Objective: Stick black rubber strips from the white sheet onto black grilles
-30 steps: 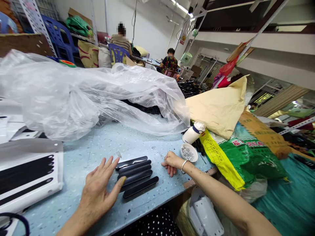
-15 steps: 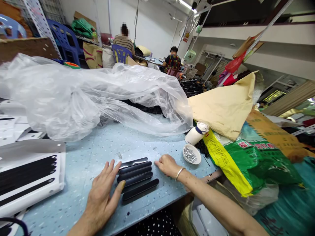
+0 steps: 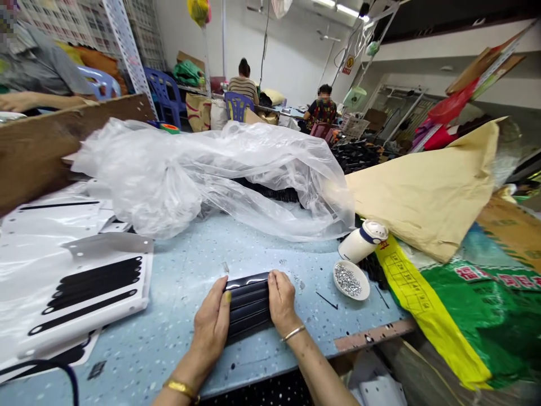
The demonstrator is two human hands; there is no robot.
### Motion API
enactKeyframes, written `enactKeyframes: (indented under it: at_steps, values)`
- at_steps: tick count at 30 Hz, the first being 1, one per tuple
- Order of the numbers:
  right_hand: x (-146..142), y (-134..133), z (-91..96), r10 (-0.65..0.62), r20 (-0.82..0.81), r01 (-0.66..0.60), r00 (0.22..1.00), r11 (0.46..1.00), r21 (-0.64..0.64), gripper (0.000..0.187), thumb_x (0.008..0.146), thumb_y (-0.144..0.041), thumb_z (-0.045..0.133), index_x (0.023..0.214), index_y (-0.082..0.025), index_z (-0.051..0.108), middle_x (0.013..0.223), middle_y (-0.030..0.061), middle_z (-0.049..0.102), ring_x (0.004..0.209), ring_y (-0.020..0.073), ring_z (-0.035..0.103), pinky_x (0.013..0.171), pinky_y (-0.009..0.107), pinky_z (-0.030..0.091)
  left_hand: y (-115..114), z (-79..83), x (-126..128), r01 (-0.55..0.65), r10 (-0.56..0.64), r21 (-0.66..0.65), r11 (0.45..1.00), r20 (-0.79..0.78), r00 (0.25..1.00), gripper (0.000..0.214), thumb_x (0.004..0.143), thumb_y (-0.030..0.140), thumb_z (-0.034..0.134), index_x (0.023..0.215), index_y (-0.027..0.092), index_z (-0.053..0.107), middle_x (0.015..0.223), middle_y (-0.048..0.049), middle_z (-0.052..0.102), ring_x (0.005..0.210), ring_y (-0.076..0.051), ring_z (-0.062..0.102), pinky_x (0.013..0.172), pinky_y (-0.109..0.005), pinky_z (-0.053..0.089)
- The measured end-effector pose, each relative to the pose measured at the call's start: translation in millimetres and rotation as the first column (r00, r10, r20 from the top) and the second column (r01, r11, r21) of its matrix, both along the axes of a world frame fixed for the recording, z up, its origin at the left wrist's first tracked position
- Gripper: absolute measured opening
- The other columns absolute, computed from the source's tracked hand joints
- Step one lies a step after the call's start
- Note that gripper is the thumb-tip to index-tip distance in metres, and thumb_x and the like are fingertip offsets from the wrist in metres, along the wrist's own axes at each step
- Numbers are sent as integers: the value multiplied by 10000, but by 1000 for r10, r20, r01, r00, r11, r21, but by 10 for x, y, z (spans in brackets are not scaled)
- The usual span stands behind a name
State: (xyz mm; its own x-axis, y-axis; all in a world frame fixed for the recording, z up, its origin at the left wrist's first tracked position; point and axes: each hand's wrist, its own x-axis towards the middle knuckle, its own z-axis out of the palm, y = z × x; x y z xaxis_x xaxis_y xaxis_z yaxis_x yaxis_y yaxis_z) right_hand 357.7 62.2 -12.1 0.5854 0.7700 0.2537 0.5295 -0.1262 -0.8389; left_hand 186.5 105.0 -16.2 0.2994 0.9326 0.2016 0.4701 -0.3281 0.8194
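Several long black glossy strips (image 3: 249, 301) lie side by side in a tight row on the pale blue table (image 3: 186, 276). My left hand (image 3: 211, 327) presses flat against their left ends. Pressed against the right ends is my right hand (image 3: 281, 301), a bangle on its wrist. The strips are squeezed between both palms, and their ends are hidden under my fingers.
A small white dish of silver beads (image 3: 350, 279) and a tipped white bottle (image 3: 362, 239) sit to the right. A white tray holding black strips (image 3: 91, 290) lies to the left. Crumpled clear plastic (image 3: 211, 175) fills the back; sacks (image 3: 465, 293) crowd the right. Other people sit far behind.
Both hands have closed in on the row of strips from either side, pushing them together. The camera view shifted left and nearer to the table.
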Motion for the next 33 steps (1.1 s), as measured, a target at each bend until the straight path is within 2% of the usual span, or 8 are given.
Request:
enactKeyframes:
  at_steps: [4, 8, 13, 19, 23, 27, 30, 33]
  values:
    - [244, -111, 79, 51, -89, -54, 995, 998, -34, 485, 973, -481, 339, 871, -149, 677, 753, 73, 691, 662, 187, 638, 584, 277, 480, 28, 82, -130, 43, -42, 25, 999, -37, 998, 511, 983, 421, 353, 1394, 139, 465, 1431, -157, 515, 1315, -293, 487, 1095, -480, 401]
    - [307, -312, 83, 60, -91, -70, 994, 991, -112, 385, 859, -480, 565, 695, -148, 668, 572, 33, 642, 509, 154, 578, 481, 238, 414, -27, 144, -290, 145, -102, 297, 944, -155, 983, 540, 955, 335, 472, 1467, 216, 351, 1520, -166, 386, 1391, -337, 365, 1072, -548, 383]
    - [105, -462, 13, 62, 3, -60, 998, 980, -190, 402, 777, -415, 655, 471, -179, 545, 425, -19, 468, 423, 108, 401, 448, 244, 257, -164, 11, -401, 362, -177, 463, 809, -396, 901, 456, 893, 296, 593, 1342, 247, 531, 1513, -180, 385, 1397, -454, 284, 926, -584, 444]
    - [148, -542, 81, 173, 56, -161, 983, 972, -172, 400, 830, -323, 524, 459, -191, 456, 465, -17, 451, 466, 113, 390, 492, 260, 269, -198, -93, -356, 367, -192, 503, 782, -365, 911, 358, 895, 215, 589, 1252, 189, 588, 1450, -221, 457, 1371, -428, 358, 930, -563, 449]
    - [365, -442, 187, 191, 36, -185, 981, 974, -130, 390, 914, -325, 442, 588, -172, 593, 560, 31, 579, 545, 153, 531, 545, 263, 397, -154, 21, -388, 381, -213, 437, 815, -386, 898, 526, 855, 247, 626, 1362, 211, 493, 1489, -211, 408, 1399, -441, 292, 941, -609, 436]
    - [439, -145, 243, 250, 1, -249, 968, 966, -62, 354, 963, -334, 400, 1040, -134, 682, 989, 119, 709, 911, 207, 649, 815, 311, 493, 43, 115, -454, 401, -299, 261, 878, -354, 886, 977, 685, 251, 741, 1517, 213, 231, 1567, -214, 246, 1423, -453, 210, 1016, -658, 376]
    - [398, -56, 262, 375, -29, -376, 927, 925, -51, 338, 959, -343, 437, 1097, -166, 689, 1034, 101, 723, 962, 210, 662, 865, 327, 508, 207, 151, -483, 440, -405, 74, 895, -277, 871, 1073, 593, 159, 742, 1521, 257, 213, 1531, -191, 347, 1383, -412, 344, 1046, -619, 386]
    - [398, -192, 263, 492, -3, -491, 871, 868, -71, 387, 883, -418, 578, 1168, -172, 668, 1088, 114, 710, 1014, 252, 650, 911, 398, 508, 262, 151, -505, 471, -464, -31, 881, -239, 853, 1036, 565, 145, 745, 1490, 290, 303, 1488, -167, 429, 1343, -394, 420, 1052, -610, 389]
